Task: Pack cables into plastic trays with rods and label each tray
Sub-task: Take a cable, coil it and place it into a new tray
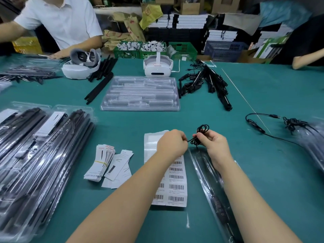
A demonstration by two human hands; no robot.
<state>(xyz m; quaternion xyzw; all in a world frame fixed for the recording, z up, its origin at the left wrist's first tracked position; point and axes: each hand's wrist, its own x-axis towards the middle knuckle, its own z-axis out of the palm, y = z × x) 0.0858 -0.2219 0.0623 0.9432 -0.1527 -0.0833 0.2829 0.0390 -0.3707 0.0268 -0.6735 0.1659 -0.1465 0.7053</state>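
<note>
Coiled black cable [199,135] sits at frame center, gripped by the right hand [213,143]; the left hand [172,143] pinches its end above the barcode label sheet [172,179].

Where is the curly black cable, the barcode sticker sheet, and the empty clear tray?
Black cable [201,133], head view, on its coiled loops.
Barcode sticker sheet [176,187], head view, on a middle label.
Empty clear tray [140,93], head view, on its ribbed middle.
</note>
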